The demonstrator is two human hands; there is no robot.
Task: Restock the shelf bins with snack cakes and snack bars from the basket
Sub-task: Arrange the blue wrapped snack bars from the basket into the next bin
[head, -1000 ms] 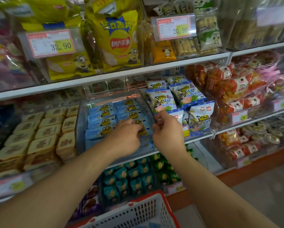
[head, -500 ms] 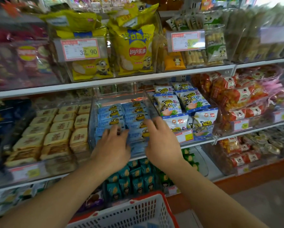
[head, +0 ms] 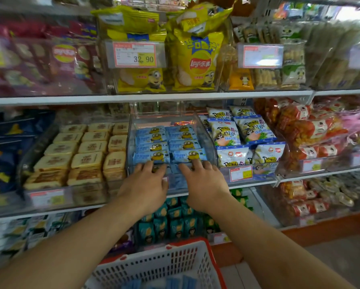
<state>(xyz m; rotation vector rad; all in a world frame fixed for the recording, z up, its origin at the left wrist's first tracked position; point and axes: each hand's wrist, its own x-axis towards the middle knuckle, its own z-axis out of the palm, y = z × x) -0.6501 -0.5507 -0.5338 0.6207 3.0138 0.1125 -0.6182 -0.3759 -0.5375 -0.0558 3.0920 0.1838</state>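
Observation:
A clear plastic bin on the middle shelf holds two columns of light blue snack cake packs printed with a yellow cartoon figure. My left hand lies flat on the front pack of the left column, fingers spread. My right hand rests flat on the front pack of the right column, fingers apart too. Neither hand grips a pack. Below, a white basket with a red rim holds a few more blue packs at the bottom edge of the view.
Left of the blue packs is a bin of tan square cakes; to the right, white and blue snack bags and red packs. Yellow chip bags fill the upper shelf. Teal packs sit on the lower shelf.
Both hands have dropped from pinching a pack near the bin's right side to lying flat on the front row. The view has shifted right and closer.

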